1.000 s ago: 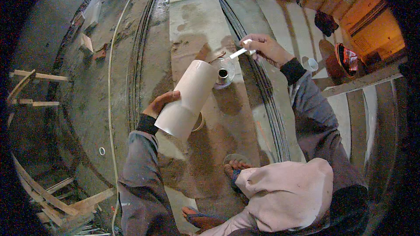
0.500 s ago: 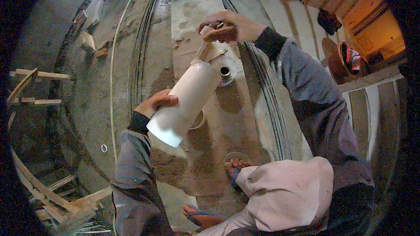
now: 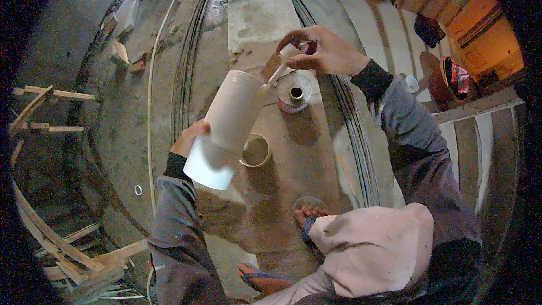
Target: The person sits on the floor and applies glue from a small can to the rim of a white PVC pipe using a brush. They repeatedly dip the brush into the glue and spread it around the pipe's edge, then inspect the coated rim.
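My left hand (image 3: 189,138) grips a wide white plastic pipe (image 3: 226,127) near its lower end and holds it tilted, far end up toward the right. My right hand (image 3: 322,51) is raised over the pipe's far rim and is shut on a small brush (image 3: 278,70) whose tip touches that rim. Just below the right hand a small open round can (image 3: 294,92) stands on the concrete. A short ring of pipe (image 3: 256,151) lies on the floor beside the big pipe.
I squat on a concrete slab (image 3: 265,17); my foot in a sandal (image 3: 307,220) and my knee (image 3: 372,248) are at the lower right. Thin cables (image 3: 186,68) run along the floor. Wooden slats (image 3: 45,107) lie left, a small white fitting (image 3: 412,83) right.
My right hand came from the right of the can to above the pipe's far end with the brush. The left hand shifted slightly down the pipe, which stays tilted.
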Tool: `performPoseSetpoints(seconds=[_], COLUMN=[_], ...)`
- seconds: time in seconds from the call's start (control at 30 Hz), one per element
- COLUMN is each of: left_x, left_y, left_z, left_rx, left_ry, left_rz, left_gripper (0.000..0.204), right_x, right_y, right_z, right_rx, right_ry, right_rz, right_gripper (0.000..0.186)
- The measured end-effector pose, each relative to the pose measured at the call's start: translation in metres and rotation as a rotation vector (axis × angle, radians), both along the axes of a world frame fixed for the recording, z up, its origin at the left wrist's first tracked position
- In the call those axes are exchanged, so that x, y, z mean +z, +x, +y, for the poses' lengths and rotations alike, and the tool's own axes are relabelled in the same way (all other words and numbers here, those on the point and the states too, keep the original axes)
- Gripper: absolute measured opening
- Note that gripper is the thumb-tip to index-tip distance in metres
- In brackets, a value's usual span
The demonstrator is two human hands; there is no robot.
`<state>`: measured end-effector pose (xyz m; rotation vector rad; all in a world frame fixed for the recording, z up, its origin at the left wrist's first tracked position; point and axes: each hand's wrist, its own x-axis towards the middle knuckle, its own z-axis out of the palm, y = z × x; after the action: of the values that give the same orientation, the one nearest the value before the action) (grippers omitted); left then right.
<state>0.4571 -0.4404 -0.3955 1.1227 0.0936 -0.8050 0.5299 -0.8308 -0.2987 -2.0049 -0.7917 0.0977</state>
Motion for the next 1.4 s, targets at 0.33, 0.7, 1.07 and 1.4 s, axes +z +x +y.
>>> performPoseSetpoints(seconds=[0.33, 0.7, 1.07, 1.4], left_x=[0.0, -0.038, -0.031, -0.025], left_y=[-0.054, -0.067, -0.092, -0.093], left_z=[-0.048, -0.05, -0.058, -0.079], left_rx=[0.444, 0.405, 0.375, 0.373], left_ry=[-0.029, -0.453, -0.643, -0.558], left_rz=[-0.13, -0.01, 0.063, -0.172], left_gripper=[0.043, 0.071, 0.094, 0.097], right_x=[-0.003, -0.003, -0.022, -0.036], right_y=[-0.001, -0.004, 0.002, -0.006], right_z=[0.003, 0.012, 0.015, 0.027], right_rx=[-0.011, 0.058, 0.025, 0.016], right_ry=[0.127, 0.306, 0.304, 0.433], right_rz=[0.056, 0.281, 0.386, 0.329], right_gripper=[0.036, 0.038, 0.041, 0.039])
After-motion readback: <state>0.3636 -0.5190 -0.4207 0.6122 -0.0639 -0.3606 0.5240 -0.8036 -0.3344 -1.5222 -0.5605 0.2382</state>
